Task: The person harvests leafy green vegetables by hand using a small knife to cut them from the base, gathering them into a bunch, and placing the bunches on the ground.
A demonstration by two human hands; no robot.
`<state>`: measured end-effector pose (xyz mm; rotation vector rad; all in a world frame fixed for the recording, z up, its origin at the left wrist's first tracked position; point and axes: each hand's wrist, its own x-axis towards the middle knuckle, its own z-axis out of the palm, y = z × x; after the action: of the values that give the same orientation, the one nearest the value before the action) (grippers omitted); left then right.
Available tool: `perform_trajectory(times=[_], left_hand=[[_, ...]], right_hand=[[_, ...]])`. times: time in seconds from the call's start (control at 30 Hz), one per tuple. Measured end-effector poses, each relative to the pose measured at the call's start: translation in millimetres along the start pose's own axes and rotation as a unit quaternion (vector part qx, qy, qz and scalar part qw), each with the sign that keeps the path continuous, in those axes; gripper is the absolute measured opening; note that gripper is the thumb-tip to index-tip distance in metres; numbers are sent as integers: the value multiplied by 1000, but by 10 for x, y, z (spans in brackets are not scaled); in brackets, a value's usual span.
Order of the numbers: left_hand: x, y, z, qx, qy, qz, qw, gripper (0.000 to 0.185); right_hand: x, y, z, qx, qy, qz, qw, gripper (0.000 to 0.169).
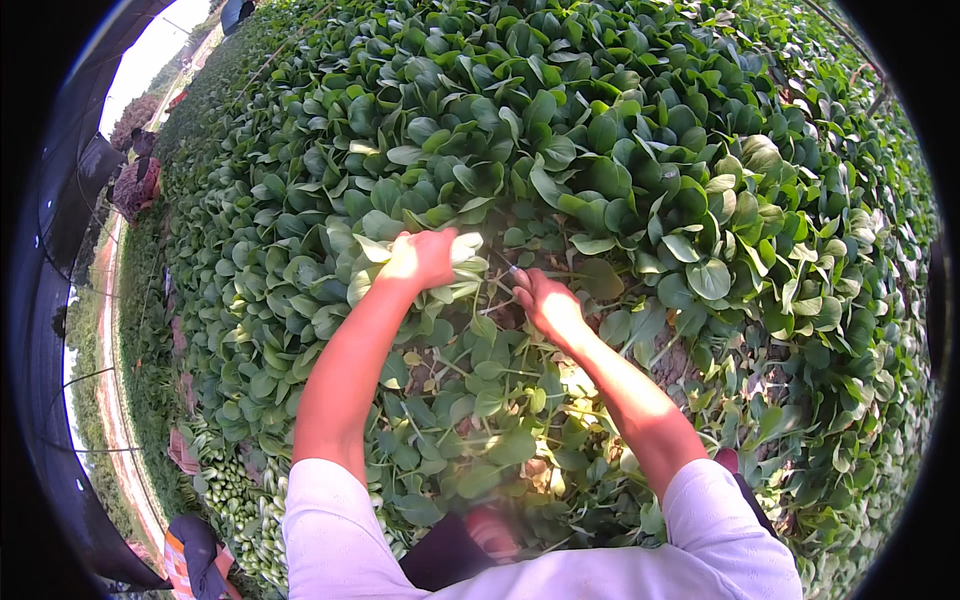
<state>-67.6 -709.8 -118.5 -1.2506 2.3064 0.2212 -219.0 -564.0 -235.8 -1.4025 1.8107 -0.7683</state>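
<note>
My left hand (pixel 426 259) is closed around a bunch of bok choy (pixel 468 262), whose pale cut stem ends point right and whose leaves hang to the left. Just to the right, my right hand (pixel 547 298) grips a small knife (pixel 511 267), its thin blade pointing up and left towards the bunch. The handle is mostly hidden in the fingers. Between and below my hands, loose green leaves (pixel 487 367) lie scattered over the soil. Beyond both hands stand dense leafy plants (pixel 600 142).
Harvested bok choy (pixel 240 495) lies heaped at lower left. One person (pixel 199 555) is at the bottom left, another (pixel 136 184) at the upper left. Dark netting (pixel 45 300) borders the far left. My shoe (pixel 491 529) rests among leaves.
</note>
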Motion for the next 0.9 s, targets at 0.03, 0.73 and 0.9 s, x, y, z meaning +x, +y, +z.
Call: perform_trajectory(times=[0.03, 0.73, 0.9], left_hand=[[92, -28, 14, 22, -18, -29, 999, 74], [-128, -601, 647, -104, 147, -42, 983, 61], [-659, -541, 757, -60, 276, 124, 951, 68]], right_hand=[[114, -32, 67, 20, 0, -1, 1000, 35], [760, 162, 473, 127, -181, -1, 975, 40], [176, 75, 210, 234, -80, 135, 959, 43]])
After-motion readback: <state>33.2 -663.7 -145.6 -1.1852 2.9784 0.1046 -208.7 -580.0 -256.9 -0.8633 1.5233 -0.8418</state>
